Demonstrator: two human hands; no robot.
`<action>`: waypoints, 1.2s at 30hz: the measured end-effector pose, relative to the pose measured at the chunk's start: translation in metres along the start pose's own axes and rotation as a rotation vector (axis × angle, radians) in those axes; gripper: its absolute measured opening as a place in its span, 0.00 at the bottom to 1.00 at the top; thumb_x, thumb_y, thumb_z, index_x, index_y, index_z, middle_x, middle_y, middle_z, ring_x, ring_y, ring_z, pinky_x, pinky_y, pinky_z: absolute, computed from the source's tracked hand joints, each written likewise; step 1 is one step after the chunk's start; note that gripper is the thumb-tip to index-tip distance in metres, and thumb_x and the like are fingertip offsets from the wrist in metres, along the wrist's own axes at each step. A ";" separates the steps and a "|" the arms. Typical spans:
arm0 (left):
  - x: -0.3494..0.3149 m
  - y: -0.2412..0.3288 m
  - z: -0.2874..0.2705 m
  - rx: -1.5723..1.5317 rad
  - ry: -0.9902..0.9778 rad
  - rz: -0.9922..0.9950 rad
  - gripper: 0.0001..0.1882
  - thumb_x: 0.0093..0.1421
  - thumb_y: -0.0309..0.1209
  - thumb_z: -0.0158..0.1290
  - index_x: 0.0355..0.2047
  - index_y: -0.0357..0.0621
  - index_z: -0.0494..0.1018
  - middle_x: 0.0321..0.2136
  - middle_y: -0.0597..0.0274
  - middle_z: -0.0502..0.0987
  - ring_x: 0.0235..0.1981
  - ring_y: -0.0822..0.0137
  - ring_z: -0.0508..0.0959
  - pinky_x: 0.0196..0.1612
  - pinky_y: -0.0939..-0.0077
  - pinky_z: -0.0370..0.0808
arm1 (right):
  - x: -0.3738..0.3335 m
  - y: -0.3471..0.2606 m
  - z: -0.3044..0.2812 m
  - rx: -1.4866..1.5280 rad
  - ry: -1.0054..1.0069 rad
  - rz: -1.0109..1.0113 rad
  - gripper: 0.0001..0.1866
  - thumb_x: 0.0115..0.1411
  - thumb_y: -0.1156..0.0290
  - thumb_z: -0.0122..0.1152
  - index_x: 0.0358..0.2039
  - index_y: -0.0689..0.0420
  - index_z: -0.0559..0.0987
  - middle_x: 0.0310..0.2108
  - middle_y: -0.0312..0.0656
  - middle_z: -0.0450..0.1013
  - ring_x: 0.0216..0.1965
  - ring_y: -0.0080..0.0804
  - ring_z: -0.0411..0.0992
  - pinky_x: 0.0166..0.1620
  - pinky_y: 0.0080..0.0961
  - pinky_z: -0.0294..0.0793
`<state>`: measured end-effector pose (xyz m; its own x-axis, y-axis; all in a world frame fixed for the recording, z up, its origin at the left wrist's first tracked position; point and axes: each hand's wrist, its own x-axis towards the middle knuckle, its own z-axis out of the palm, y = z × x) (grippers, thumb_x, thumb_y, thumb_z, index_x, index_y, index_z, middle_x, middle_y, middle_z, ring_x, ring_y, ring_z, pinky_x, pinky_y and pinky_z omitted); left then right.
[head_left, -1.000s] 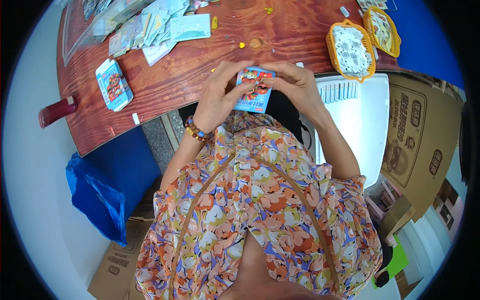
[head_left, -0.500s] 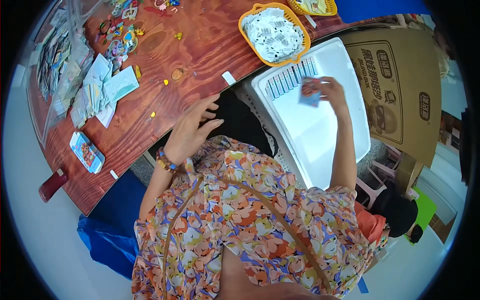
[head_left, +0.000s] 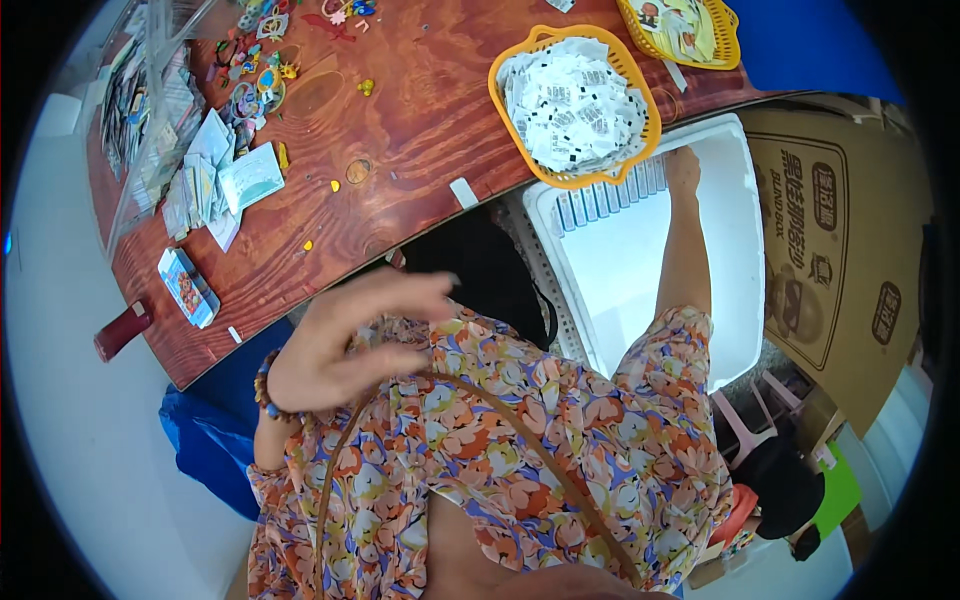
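My right hand (head_left: 684,172) reaches into the far end of a white foam tray (head_left: 640,270). It is beside the right end of a row of small, slim blue-and-white boxes (head_left: 610,200) standing upright. Its fingers are mostly hidden, so what they hold does not show. Over my lap, near the table's edge, my left hand (head_left: 355,340) hovers with thumb and fingers apart and nothing between them. A bead bracelet (head_left: 268,388) circles that wrist.
On the wooden table (head_left: 420,140) an orange basket (head_left: 653,125) of white packets overhangs the tray's far edge. Left of it lie small toys (head_left: 262,85), cards (head_left: 250,178) and an open printed box (head_left: 190,287). A large cardboard carton (head_left: 850,210) borders the tray's right side.
My right hand has moved farther away, to the row's right end; the small printed blue packet it held no longer shows. My left hand has drawn back toward my body. The view has shifted.
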<state>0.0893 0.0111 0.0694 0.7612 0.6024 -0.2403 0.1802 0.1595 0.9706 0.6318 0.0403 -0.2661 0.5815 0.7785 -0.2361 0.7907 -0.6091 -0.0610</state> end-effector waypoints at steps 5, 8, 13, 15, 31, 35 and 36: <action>0.019 0.049 0.008 -0.124 -0.433 0.558 0.26 0.66 0.29 0.52 0.61 0.25 0.63 0.49 0.42 0.76 0.48 0.46 0.79 0.53 0.57 0.75 | 0.022 0.005 0.045 0.358 0.003 -0.263 0.23 0.69 0.57 0.44 0.56 0.60 0.73 0.51 0.63 0.72 0.54 0.63 0.69 0.55 0.50 0.69; 0.017 0.061 0.057 -0.287 -0.469 0.701 0.17 0.66 0.34 0.47 0.50 0.35 0.71 0.38 0.46 0.79 0.44 0.45 0.77 0.46 0.57 0.76 | 0.036 0.062 0.052 0.295 0.035 -0.251 0.32 0.67 0.53 0.53 0.61 0.66 0.67 0.57 0.61 0.70 0.58 0.58 0.68 0.61 0.42 0.67; 0.004 0.065 0.074 0.025 -0.335 0.770 0.16 0.65 0.34 0.48 0.47 0.36 0.71 0.37 0.46 0.78 0.43 0.45 0.77 0.44 0.56 0.76 | -0.004 0.034 0.042 0.286 -0.062 -0.140 0.33 0.63 0.58 0.54 0.64 0.65 0.64 0.59 0.62 0.68 0.62 0.58 0.64 0.64 0.42 0.63; -0.005 0.067 0.076 0.066 -0.368 0.840 0.15 0.64 0.34 0.49 0.45 0.36 0.72 0.37 0.45 0.78 0.42 0.45 0.77 0.43 0.56 0.76 | -0.010 0.055 0.019 0.311 0.012 -0.195 0.32 0.61 0.61 0.57 0.60 0.68 0.68 0.58 0.63 0.68 0.61 0.60 0.65 0.63 0.44 0.63; -0.060 0.096 0.038 0.611 0.035 0.790 0.10 0.53 0.32 0.55 0.31 0.40 0.68 0.29 0.56 0.71 0.31 0.53 0.77 0.29 0.61 0.73 | -0.329 -0.228 -0.409 0.684 -0.434 -1.853 0.11 0.54 0.67 0.60 0.26 0.63 0.79 0.25 0.47 0.77 0.23 0.33 0.74 0.27 0.26 0.69; -0.090 0.097 0.030 0.769 0.218 0.790 0.10 0.56 0.31 0.53 0.35 0.38 0.70 0.27 0.57 0.69 0.30 0.56 0.77 0.28 0.60 0.72 | -0.350 -0.287 -0.442 0.439 -0.836 -2.105 0.10 0.54 0.68 0.60 0.28 0.64 0.79 0.26 0.47 0.74 0.23 0.40 0.73 0.27 0.33 0.70; -0.101 0.101 0.025 0.581 0.170 0.897 0.11 0.56 0.32 0.53 0.35 0.38 0.70 0.30 0.53 0.70 0.36 0.52 0.76 0.34 0.58 0.73 | -0.355 -0.302 -0.446 0.375 -0.942 -2.169 0.10 0.54 0.68 0.60 0.29 0.64 0.79 0.26 0.47 0.74 0.23 0.42 0.72 0.26 0.35 0.70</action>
<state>0.0460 -0.0534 0.1917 0.6745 0.4227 0.6052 -0.0977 -0.7615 0.6407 0.2723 0.0156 0.2685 -0.9772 -0.1012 0.1866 -0.2107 0.5699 -0.7943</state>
